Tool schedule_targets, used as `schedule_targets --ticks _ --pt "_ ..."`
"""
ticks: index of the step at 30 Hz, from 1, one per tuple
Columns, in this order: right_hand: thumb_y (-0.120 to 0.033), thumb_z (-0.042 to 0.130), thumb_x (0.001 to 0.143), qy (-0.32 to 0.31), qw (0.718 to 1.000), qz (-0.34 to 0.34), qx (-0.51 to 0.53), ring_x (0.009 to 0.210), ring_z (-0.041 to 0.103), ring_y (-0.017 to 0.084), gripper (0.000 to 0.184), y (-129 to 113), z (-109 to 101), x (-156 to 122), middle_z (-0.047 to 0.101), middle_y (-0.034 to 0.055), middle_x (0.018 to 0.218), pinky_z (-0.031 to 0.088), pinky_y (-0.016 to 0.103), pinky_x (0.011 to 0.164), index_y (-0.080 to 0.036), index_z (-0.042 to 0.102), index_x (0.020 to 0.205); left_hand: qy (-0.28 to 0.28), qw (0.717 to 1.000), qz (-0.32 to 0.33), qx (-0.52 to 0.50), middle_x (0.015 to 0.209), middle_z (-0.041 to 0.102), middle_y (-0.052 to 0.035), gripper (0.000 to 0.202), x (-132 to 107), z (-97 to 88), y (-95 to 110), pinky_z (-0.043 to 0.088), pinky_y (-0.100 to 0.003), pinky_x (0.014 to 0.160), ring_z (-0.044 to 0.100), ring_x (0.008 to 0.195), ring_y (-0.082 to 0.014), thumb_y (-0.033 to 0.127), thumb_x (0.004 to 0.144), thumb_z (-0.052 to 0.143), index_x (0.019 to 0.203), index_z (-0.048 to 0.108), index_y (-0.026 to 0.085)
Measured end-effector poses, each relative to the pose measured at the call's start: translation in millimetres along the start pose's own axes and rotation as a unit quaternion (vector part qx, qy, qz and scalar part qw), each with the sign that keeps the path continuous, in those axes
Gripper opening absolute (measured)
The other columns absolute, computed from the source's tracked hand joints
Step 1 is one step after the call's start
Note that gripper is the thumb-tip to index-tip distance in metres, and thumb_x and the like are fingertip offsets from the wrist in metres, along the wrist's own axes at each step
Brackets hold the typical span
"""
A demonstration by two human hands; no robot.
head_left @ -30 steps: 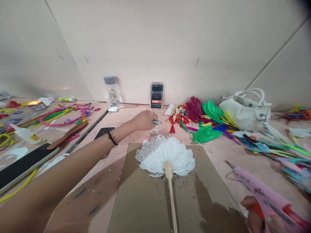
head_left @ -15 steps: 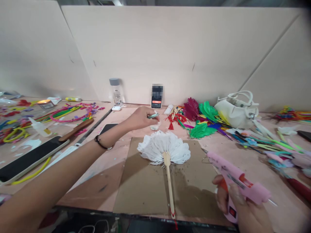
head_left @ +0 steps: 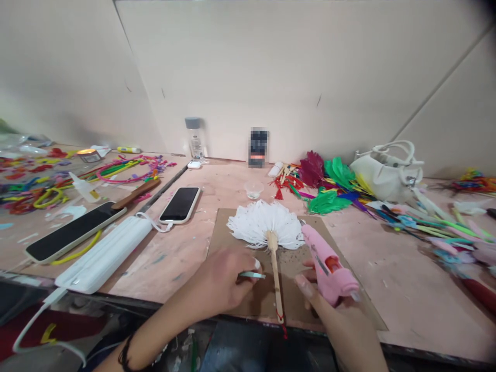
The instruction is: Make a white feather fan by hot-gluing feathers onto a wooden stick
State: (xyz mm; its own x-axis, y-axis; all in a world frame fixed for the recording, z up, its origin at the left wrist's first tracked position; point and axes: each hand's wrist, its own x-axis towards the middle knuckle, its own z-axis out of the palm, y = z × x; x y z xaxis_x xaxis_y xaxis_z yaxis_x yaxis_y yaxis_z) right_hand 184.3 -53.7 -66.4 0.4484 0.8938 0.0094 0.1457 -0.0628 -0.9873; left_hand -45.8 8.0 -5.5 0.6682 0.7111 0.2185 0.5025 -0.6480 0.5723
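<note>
A white feather fan (head_left: pixel 265 225) with a wooden stick handle (head_left: pixel 276 274) lies on a brown cardboard sheet (head_left: pixel 228 243). My left hand (head_left: pixel 222 281) rests on the cardboard left of the handle, closed on small teal tweezers (head_left: pixel 251 275). My right hand (head_left: pixel 329 310) grips a pink glue gun (head_left: pixel 327 263) whose nozzle points at the fan's right edge. A small clear cup (head_left: pixel 253 189) stands behind the fan.
A phone (head_left: pixel 181 203), a white power bank (head_left: pixel 104 253) and another phone (head_left: pixel 73 235) lie at left. Coloured feathers (head_left: pixel 329 186), a white bag (head_left: pixel 387 173) and pipe cleaners (head_left: pixel 445 222) fill the right. A bottle (head_left: pixel 195 139) stands by the wall.
My left hand has pulled back from the small cup to the cardboard near the handle, tweezers still in it. My right hand has brought the glue gun in toward the fan.
</note>
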Motion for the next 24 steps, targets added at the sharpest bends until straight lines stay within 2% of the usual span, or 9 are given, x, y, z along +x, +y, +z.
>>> schedule_targets --ticks 3,6,10,16,20,24 --pt "-0.058 0.085 0.062 -0.005 1.0 0.015 -0.001 0.039 0.056 0.018 0.056 3 -3 2 0.072 0.006 0.068 0.042 0.03 0.037 -0.018 0.073 0.099 -0.009 1.0 -0.011 -0.026 0.096 0.072 -0.0028 0.012 -8 1.4 -4 0.045 -0.027 0.079 0.065 0.091 -0.018 0.014 0.091 0.064 0.097 0.073 0.021" --pt "-0.059 0.08 0.071 0.013 1.0 0.01 0.005 0.042 0.055 0.016 0.058 -6 -2 -7 0.071 0.005 0.069 0.039 0.027 0.039 -0.017 0.069 0.108 0.001 0.997 -0.04 -0.06 0.098 0.074 -0.0003 0.014 -10 -2.7 -6 0.045 -0.026 0.08 0.066 0.092 -0.017 0.019 0.089 0.071 0.102 0.073 0.024" --pt "-0.061 0.077 0.076 0.009 1.0 0.0 0.007 0.047 0.054 0.014 0.057 -19 2 -19 0.072 0.0042 0.072 0.039 0.025 0.045 -0.018 0.063 0.112 0.015 0.997 -0.049 -0.058 0.094 0.074 0.002 0.013 -9 -3.8 -5 0.045 -0.026 0.078 0.066 0.088 -0.0157 0.02 0.09 0.072 0.101 0.074 0.025" --pt "-0.061 0.075 0.079 -0.001 1.0 0.007 -0.001 0.048 0.053 0.015 0.056 -23 1 -20 0.071 0.0037 0.073 0.041 0.027 0.047 -0.019 0.061 0.113 0.003 0.999 -0.035 0.0 0.099 0.071 -0.0028 0.01 -5 -0.6 2 0.046 -0.03 0.082 0.065 0.093 -0.0195 0.021 0.095 0.065 0.098 0.074 0.022" --pt "-0.058 0.075 0.081 -0.008 1.0 0.018 0.006 0.049 0.054 0.015 0.053 -23 0 -21 0.071 0.0034 0.073 0.044 0.027 0.047 -0.019 0.063 0.113 -0.009 0.998 -0.063 0.027 0.1 0.069 -0.0025 0.008 -8 0.7 3 0.046 -0.033 0.082 0.064 0.095 -0.0218 0.023 0.093 0.067 0.099 0.072 0.023" --pt "-0.06 0.074 0.079 0.005 1.0 0.011 -0.002 0.051 0.06 0.02 0.05 -22 2 -23 0.072 0.0073 0.073 0.048 0.03 0.045 -0.018 0.07 0.105 -0.011 0.997 -0.061 0.043 0.094 0.066 -0.0027 0.014 -12 7.1 5 0.044 -0.031 0.077 0.062 0.09 -0.0206 0.015 0.095 0.057 0.094 0.069 0.021"
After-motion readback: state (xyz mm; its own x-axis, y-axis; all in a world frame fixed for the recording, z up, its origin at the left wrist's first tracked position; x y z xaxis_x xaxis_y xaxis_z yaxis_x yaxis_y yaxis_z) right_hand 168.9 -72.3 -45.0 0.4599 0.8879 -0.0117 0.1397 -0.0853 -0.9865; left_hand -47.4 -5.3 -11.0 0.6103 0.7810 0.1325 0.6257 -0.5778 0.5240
